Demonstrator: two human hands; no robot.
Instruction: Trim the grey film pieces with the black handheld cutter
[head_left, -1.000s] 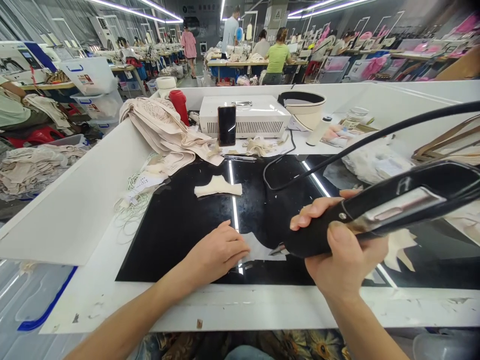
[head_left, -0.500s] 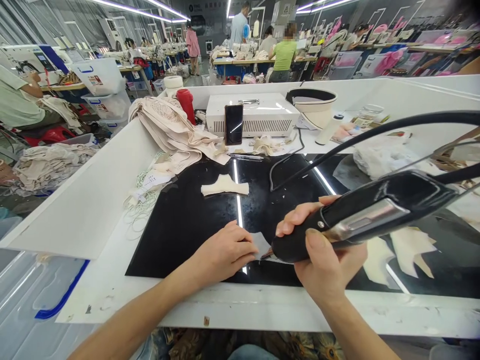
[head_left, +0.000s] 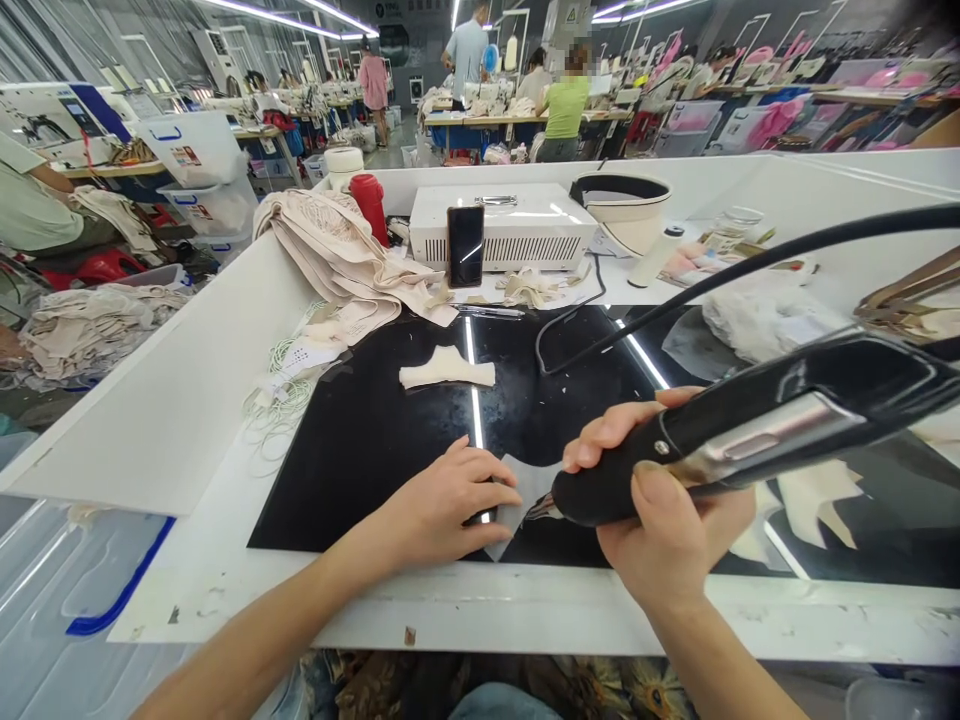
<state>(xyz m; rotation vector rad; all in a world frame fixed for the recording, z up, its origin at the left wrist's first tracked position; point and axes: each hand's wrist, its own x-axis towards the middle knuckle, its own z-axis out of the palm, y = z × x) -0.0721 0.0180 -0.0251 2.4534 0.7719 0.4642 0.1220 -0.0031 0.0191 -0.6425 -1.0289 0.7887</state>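
Note:
My right hand is wrapped round a corded black hand tool with a silver lever and a pointed metal tip. The tip meets a thin greyish, translucent sheet lying on the glossy black board. My left hand rests palm down at the sheet's left edge, its fingers and thumb apart, fingertips touching or just over that edge. Beyond it lies a cream cut piece. More cream pieces lie to the right, partly behind the tool.
At the back stand a white vented box, a phone, a red bottle and a cream visor. Beige fabric is heaped at the left. The black cable arches across the right side. Low white walls edge the table.
My right hand and the tool have shifted slightly right. My left fingers have spread apart, and more of the translucent sheet shows between the hands.

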